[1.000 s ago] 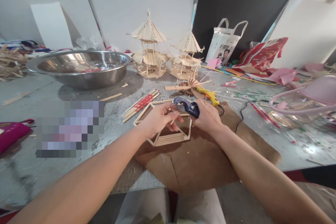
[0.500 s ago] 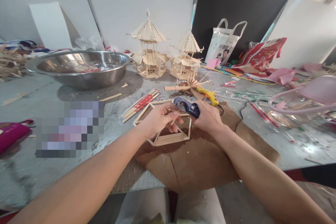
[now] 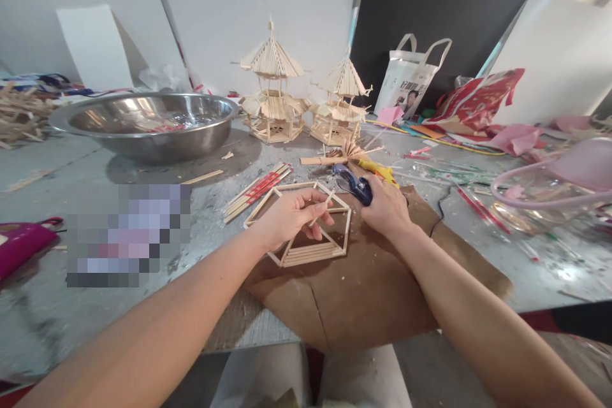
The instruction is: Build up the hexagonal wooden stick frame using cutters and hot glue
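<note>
My left hand point(image 3: 299, 218) is closed, pinching a short wooden stick point(image 3: 329, 199) between thumb and fingers. Under that hand, a six-sided frame of wooden sticks point(image 3: 310, 256) lies on a brown sheet point(image 3: 373, 299), with a row of sticks filling its near side. My right hand point(image 3: 386, 204) grips a dark blue hand cutter point(image 3: 352, 183), to the right of the frame and low over the table. Just beyond it lies a yellow glue gun point(image 3: 377, 170), partly hidden by my fingers.
Wooden sticks in red wrappers point(image 3: 261, 191) lie behind the frame. A metal basin point(image 3: 167, 140) stands at the back left, and two stick pagodas point(image 3: 271, 115) stand at the back. On the right are a pink-rimmed clear container point(image 3: 526, 197) and a black cord point(image 3: 438, 210).
My right hand has moved right and slightly away with the cutter, toward the glue gun. The left hand stays over the frame, and its stick now shows clearly.
</note>
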`<state>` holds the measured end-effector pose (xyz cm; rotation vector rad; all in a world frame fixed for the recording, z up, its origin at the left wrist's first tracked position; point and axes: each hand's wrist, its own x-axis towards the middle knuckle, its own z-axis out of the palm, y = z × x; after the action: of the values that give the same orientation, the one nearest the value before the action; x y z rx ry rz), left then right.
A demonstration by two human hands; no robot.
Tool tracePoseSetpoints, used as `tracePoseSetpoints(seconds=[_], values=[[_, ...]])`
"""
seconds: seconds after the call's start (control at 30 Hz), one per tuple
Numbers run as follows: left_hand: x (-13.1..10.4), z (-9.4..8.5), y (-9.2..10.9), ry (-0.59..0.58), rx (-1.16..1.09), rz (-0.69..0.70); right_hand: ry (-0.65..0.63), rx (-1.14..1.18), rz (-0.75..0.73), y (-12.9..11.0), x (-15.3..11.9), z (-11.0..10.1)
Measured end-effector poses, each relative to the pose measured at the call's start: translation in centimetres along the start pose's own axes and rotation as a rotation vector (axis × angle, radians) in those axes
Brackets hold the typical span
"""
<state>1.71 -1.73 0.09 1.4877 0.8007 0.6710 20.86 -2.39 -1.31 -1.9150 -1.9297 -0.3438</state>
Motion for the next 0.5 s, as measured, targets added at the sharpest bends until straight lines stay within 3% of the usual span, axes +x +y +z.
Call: tracePoseSetpoints(seconds=[0.17, 0.3, 0.4, 0.5], values=[[0.0, -0.3, 0.4, 0.037, 0.165, 0.029, 0.015, 0.016, -0.031, 0.5, 0.2, 0.4], [-0.1, -1.0, 1.0, 0.091, 0.564, 0.002, 0.004, 0.028, -0.013, 0.8, 0.3, 0.5], [0.0, -1.5, 1.2, 0.012, 0.809, -0.104, -0.002, 0.028, -0.009, 0.9, 0.4, 0.6], [0.1, -1.8, 1.0, -0.059, 0.891, -0.185, -0.007, 0.014, -0.016, 0.9, 0.4, 0.7]])
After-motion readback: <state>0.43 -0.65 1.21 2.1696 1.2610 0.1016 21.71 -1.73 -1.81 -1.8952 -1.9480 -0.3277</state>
